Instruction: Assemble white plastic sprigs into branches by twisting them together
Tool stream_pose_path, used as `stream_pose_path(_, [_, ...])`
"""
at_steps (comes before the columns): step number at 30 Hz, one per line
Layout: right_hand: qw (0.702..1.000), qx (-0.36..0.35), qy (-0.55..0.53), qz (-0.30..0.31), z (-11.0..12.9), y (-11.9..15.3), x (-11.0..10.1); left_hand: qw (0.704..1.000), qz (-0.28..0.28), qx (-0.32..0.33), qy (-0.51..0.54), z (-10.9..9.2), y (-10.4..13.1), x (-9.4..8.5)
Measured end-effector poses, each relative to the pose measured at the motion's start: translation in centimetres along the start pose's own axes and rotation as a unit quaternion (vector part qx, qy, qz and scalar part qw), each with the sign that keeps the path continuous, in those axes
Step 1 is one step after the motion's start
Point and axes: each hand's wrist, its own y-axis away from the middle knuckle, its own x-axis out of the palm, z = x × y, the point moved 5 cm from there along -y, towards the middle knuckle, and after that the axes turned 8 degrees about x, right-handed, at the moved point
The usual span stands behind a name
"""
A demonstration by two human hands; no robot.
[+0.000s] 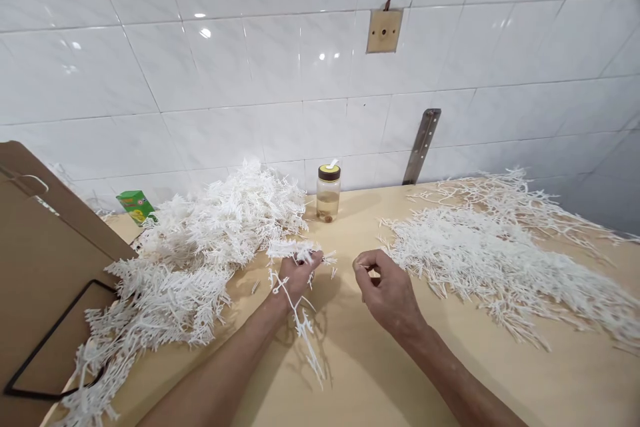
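Closed around white branched pieces, the left hand (299,275) is near the middle of the bench (345,340), with a bunch standing out above the fingers and one thin forked branch (303,323) hanging over the wrist toward the near side. The right hand (387,283) is just to the right, apart from the left one, its thumb and forefinger pinched together and the other fingers curled in; whether something small sits in that pinch, I cannot tell for sure.

On the left of the bench lies a tall, tangled heap of white branches (225,220), spreading down toward the near left edge. To the right of the right hand is a flatter spread of white branches (490,253), with thinner, barer stems (515,197) beyond it on the far right. A few small white bits lie on the bench between the left heap and the left hand.

Between the two heaps, at the far side near the wall, a clear jar (329,197) with a dark and yellow lid stands upright, partly filled with pale yellowish liquid. A green box (135,205) is at the far left, behind a brown cardboard box (50,267). White tiles (270,60) cover the wall.
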Motion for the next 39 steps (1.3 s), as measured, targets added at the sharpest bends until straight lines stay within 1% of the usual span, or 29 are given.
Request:
stream_pose_path(2, [0.997, 0.078, -0.007, -0.006, -1.5, -0.7, -0.4, 1.0, 0.029, 0.007, -0.01, -0.3, 0.3, 0.7])
stream_pose_path(3, [0.993, 0.116, -0.016, 0.005, -2.1, -0.9, -0.4, 0.999, 0.042, 0.006, -0.012, -0.3, 0.4, 1.0])
stream_pose_path(4, [0.988, 0.15, -0.031, 0.028, -2.6, -1.0, -0.3, 0.999, 0.051, 0.004, -0.01, -0.4, 0.6, 1.3])
stream_pose_path(6, [0.972, 0.198, -0.083, 0.098, -3.0, -0.9, 0.4, 0.998, 0.057, 0.007, -0.005, -0.5, 0.8, 1.6])
stream_pose_path(8, [0.951, 0.21, -0.15, 0.171, -2.7, -0.7, 1.3, 0.999, 0.047, 0.026, -0.003, -0.7, 0.9, 1.7])
stream_pose_path(10, [0.934, 0.209, -0.195, 0.213, -2.2, -0.4, 1.9, 0.998, 0.036, 0.045, -0.01, -0.8, 0.9, 1.7])
stream_pose_path(12, [0.933, 0.213, -0.197, 0.213, -2.1, -0.3, 2.2, 0.997, 0.038, 0.058, -0.023, -0.7, 0.9, 1.8])
stream_pose_path(15, [0.942, 0.218, -0.169, 0.19, -2.3, -0.4, 2.4, 0.995, 0.054, 0.081, -0.037, -0.7, 0.9, 2.2])
stream_pose_path(18, [0.949, 0.212, -0.155, 0.177, -2.5, -0.4, 2.4, 0.993, 0.059, 0.085, -0.053, -0.7, 1.0, 2.3])
stream_pose_path(21, [0.95, 0.209, -0.144, 0.18, -2.5, -0.4, 2.4, 0.993, 0.06, 0.076, -0.07, -0.6, 1.1, 2.4])
stream_pose_path(25, [0.957, 0.199, -0.125, 0.168, -2.6, -0.6, 2.2, 0.994, 0.054, 0.08, -0.06, -0.4, 1.0, 2.3])
stream_pose_path(28, [0.968, 0.181, -0.087, 0.151, -2.4, -0.6, 1.9, 0.995, 0.047, 0.067, -0.052, 0.0, 0.8, 2.2])
stream_pose_path(29, [0.973, 0.162, -0.075, 0.144, -2.0, -0.5, 1.8, 0.996, 0.045, 0.061, -0.05, 0.0, 0.8, 2.2])
stream_pose_path(31, [0.984, 0.093, -0.051, 0.145, -0.7, -0.2, 1.9, 0.997, 0.034, 0.045, -0.051, 0.1, 0.6, 1.9])
stream_pose_path(32, [0.986, 0.047, -0.039, 0.157, 0.1, 0.2, 2.1, 0.998, 0.019, 0.033, -0.054, 0.2, 0.5, 1.6])
stream_pose_path(34, [0.981, -0.042, -0.012, 0.19, 1.7, 1.0, 2.6, 0.998, -0.01, 0.018, -0.058, 0.0, 0.5, 1.0])
stream_pose_path(35, [0.977, -0.07, 0.001, 0.203, 2.1, 1.3, 2.7, 0.998, -0.012, 0.019, -0.057, -0.2, 0.5, 0.8])
stream_pose_path(36, [0.975, -0.079, 0.014, 0.207, 2.2, 1.3, 2.7, 0.998, -0.003, 0.026, -0.055, -0.4, 0.5, 0.7])
stream_pose_path(37, [0.977, -0.068, 0.028, 0.198, 1.9, 1.1, 2.5, 0.998, 0.015, 0.037, -0.053, -0.7, 0.5, 0.8])
stream_pose_path(39, [0.987, -0.009, 0.058, 0.147, 0.4, 0.1, 1.3, 0.996, 0.052, 0.048, -0.051, -0.9, 0.7, 1.0])
